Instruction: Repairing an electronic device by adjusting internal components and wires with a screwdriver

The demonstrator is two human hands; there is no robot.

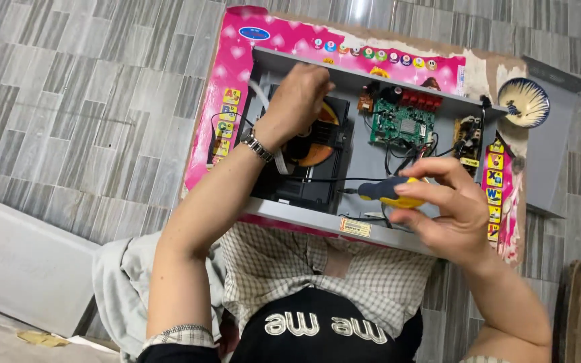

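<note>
Right hand fingers closed on yellow-blue screwdriver, long axis horizontal, tip pointing left at black disc drive in open grey chassis. Left hand rests on drive, nearer, fingers curled; hold unclear.

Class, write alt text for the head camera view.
A person's right hand holds a yellow-and-blue screwdriver over an opened grey disc player, while the left hand reaches into its disc drive. A green circuit board sits inside.
</note>
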